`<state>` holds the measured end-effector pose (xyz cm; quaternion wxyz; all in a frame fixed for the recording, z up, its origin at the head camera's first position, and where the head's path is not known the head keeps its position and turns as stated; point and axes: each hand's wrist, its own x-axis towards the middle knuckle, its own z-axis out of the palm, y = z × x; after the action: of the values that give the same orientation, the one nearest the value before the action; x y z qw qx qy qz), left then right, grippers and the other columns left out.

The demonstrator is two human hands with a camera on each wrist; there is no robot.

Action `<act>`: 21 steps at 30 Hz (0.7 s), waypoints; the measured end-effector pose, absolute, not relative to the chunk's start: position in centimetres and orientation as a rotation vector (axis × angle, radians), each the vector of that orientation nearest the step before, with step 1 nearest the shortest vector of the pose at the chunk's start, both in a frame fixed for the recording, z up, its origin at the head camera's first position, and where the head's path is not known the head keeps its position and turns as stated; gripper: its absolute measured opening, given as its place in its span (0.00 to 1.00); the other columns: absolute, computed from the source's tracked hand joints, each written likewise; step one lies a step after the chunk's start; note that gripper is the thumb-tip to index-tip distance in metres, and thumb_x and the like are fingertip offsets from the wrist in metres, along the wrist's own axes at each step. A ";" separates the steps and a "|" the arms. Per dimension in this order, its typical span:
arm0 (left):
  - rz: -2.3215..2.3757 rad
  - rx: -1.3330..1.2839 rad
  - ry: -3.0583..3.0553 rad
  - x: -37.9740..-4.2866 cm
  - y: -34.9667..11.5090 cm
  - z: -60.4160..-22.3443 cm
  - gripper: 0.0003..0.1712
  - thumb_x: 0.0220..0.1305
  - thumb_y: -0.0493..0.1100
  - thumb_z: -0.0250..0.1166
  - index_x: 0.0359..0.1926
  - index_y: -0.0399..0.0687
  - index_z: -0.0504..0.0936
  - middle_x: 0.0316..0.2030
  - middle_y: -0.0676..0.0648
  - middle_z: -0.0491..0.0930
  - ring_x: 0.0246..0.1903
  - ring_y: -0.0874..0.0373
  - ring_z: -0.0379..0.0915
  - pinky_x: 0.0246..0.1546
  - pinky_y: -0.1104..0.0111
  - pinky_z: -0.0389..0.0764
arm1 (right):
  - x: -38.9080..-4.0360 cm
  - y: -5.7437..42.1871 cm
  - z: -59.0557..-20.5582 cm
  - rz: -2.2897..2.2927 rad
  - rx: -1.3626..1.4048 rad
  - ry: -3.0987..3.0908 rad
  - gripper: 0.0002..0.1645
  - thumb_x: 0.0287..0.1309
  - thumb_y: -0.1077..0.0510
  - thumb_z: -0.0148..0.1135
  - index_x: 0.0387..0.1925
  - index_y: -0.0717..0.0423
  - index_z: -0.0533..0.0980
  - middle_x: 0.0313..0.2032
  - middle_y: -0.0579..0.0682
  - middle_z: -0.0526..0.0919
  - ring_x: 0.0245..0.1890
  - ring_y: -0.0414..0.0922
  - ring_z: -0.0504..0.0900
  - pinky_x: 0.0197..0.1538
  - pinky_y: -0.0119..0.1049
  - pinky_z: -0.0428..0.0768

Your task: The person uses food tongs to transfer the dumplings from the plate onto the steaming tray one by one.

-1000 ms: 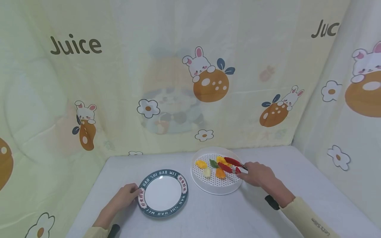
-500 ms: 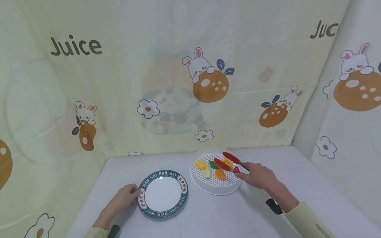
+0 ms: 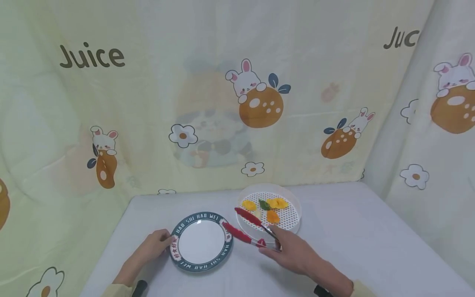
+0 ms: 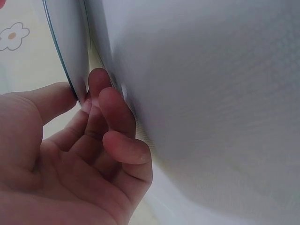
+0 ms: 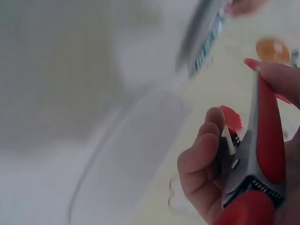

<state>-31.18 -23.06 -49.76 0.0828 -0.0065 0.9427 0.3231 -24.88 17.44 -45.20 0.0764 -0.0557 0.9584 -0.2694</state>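
My left hand (image 3: 154, 246) pinches the left rim of a round plate (image 3: 201, 242), white with a lettered dark teal border. In the left wrist view the thumb lies on one face of the plate (image 4: 70, 47) and curled fingers sit by the other. Red-tipped tongs (image 3: 239, 233) are held in my right hand (image 3: 293, 249), their two arms apart with nothing visible between them. They hover between the plate and a white perforated tray (image 3: 289, 214). In the tray lie yellow pieces (image 3: 277, 203), a green one (image 3: 264, 205) and an orange one (image 3: 273, 216); a pale piece is partly hidden by the tongs.
Both plate and tray stand on a white-covered table (image 3: 334, 231). A printed curtain (image 3: 208, 103) with rabbits and fruit hangs behind the table and along its sides.
My right hand has carried the tongs from above the right side of the tray leftward and nearer, toward the plate's right rim. The left hand and the plate stay in place.
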 end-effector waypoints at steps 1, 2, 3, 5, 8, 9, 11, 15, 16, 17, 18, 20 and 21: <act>0.965 -0.019 2.814 -31.2 -23.0 -49.8 0.12 0.73 0.47 0.58 0.38 0.43 0.80 0.30 0.49 0.78 0.30 0.58 0.74 0.34 0.65 0.79 | -24.6 16.9 -45.6 -0.811 -0.196 2.856 0.45 0.51 0.29 0.68 0.64 0.46 0.70 0.30 0.43 0.73 0.29 0.39 0.72 0.29 0.33 0.71; 0.966 -0.019 2.815 -31.3 -23.0 -49.8 0.12 0.73 0.47 0.58 0.38 0.43 0.80 0.30 0.49 0.78 0.30 0.58 0.74 0.34 0.65 0.79 | -24.4 16.4 -46.0 -0.810 -0.224 2.841 0.43 0.51 0.29 0.69 0.62 0.46 0.70 0.30 0.43 0.73 0.29 0.39 0.72 0.29 0.33 0.71; 0.965 -0.015 2.816 -31.3 -22.9 -49.8 0.12 0.73 0.47 0.58 0.38 0.43 0.79 0.29 0.49 0.78 0.30 0.58 0.74 0.34 0.65 0.79 | -24.1 16.1 -46.4 -0.802 -0.245 2.826 0.43 0.51 0.29 0.69 0.62 0.45 0.70 0.31 0.43 0.73 0.30 0.39 0.72 0.29 0.34 0.72; 0.962 -0.009 2.820 -31.5 -22.8 -49.9 0.12 0.73 0.47 0.58 0.37 0.43 0.79 0.29 0.49 0.78 0.30 0.58 0.73 0.33 0.65 0.78 | -23.8 15.4 -47.1 -0.758 -0.270 2.807 0.46 0.50 0.29 0.69 0.64 0.47 0.69 0.33 0.44 0.74 0.32 0.40 0.72 0.31 0.35 0.74; 0.960 -0.003 2.820 -31.7 -22.8 -50.0 0.12 0.73 0.47 0.58 0.37 0.44 0.79 0.29 0.49 0.78 0.30 0.58 0.73 0.33 0.65 0.78 | -23.5 14.7 -47.9 -0.676 -0.277 2.785 0.47 0.49 0.28 0.69 0.64 0.49 0.69 0.36 0.45 0.75 0.35 0.41 0.73 0.36 0.38 0.77; 0.959 -0.001 2.819 -31.8 -22.7 -50.0 0.12 0.73 0.47 0.58 0.37 0.44 0.79 0.29 0.49 0.78 0.30 0.58 0.73 0.33 0.65 0.78 | -23.5 14.5 -48.1 -0.646 -0.272 2.779 0.48 0.49 0.28 0.69 0.64 0.50 0.69 0.36 0.45 0.75 0.36 0.41 0.72 0.37 0.39 0.78; 0.958 0.000 2.816 -31.9 -22.7 -50.1 0.12 0.73 0.47 0.58 0.37 0.44 0.79 0.29 0.49 0.78 0.30 0.58 0.73 0.33 0.65 0.78 | -23.3 14.3 -48.4 -0.592 -0.263 2.773 0.48 0.49 0.27 0.68 0.63 0.50 0.70 0.38 0.45 0.75 0.37 0.42 0.72 0.38 0.40 0.78; 0.939 -0.010 2.814 -32.0 -22.7 -50.2 0.11 0.72 0.46 0.58 0.37 0.43 0.79 0.29 0.49 0.78 0.30 0.58 0.73 0.33 0.65 0.78 | -23.3 13.9 -48.9 -0.549 -0.235 2.767 0.48 0.47 0.25 0.68 0.61 0.49 0.70 0.35 0.46 0.74 0.34 0.42 0.72 0.35 0.40 0.77; 0.935 -0.012 2.816 -32.0 -22.7 -50.2 0.11 0.72 0.46 0.58 0.37 0.43 0.79 0.29 0.49 0.78 0.30 0.57 0.73 0.33 0.65 0.78 | -23.3 13.8 -49.0 -0.537 -0.238 2.770 0.48 0.47 0.25 0.67 0.61 0.50 0.71 0.35 0.46 0.75 0.34 0.42 0.72 0.35 0.40 0.78; 0.930 -0.015 2.815 -32.0 -22.8 -50.2 0.11 0.72 0.46 0.58 0.36 0.43 0.79 0.29 0.49 0.78 0.30 0.57 0.73 0.33 0.65 0.78 | -23.3 13.7 -49.2 -0.527 -0.239 2.773 0.48 0.47 0.25 0.68 0.61 0.50 0.71 0.36 0.47 0.75 0.34 0.42 0.73 0.36 0.40 0.78; 0.926 -0.019 2.816 -32.0 -22.8 -50.2 0.11 0.72 0.46 0.58 0.36 0.43 0.79 0.29 0.49 0.78 0.30 0.57 0.73 0.33 0.65 0.78 | -23.4 13.5 -49.3 -0.517 -0.241 2.776 0.49 0.47 0.25 0.68 0.61 0.51 0.71 0.37 0.47 0.76 0.34 0.43 0.73 0.36 0.40 0.79; 0.917 -0.018 2.819 -32.0 -22.9 -50.1 0.11 0.72 0.46 0.58 0.36 0.43 0.79 0.29 0.49 0.78 0.30 0.58 0.73 0.33 0.65 0.78 | -23.3 13.3 -49.6 -0.492 -0.257 2.789 0.49 0.47 0.25 0.68 0.62 0.52 0.71 0.39 0.48 0.77 0.36 0.43 0.73 0.37 0.41 0.80; 0.908 -0.014 2.826 -31.9 -22.9 -50.0 0.11 0.72 0.46 0.58 0.36 0.44 0.79 0.29 0.49 0.78 0.31 0.58 0.73 0.34 0.65 0.78 | -23.3 13.3 -49.6 -0.479 -0.270 2.799 0.49 0.47 0.25 0.67 0.62 0.52 0.71 0.40 0.48 0.77 0.36 0.43 0.72 0.38 0.40 0.80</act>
<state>-31.94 -22.95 -50.04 0.0864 -0.0046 0.9485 0.3047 -23.34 13.26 -49.65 0.1443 -0.0936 0.9710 -0.1660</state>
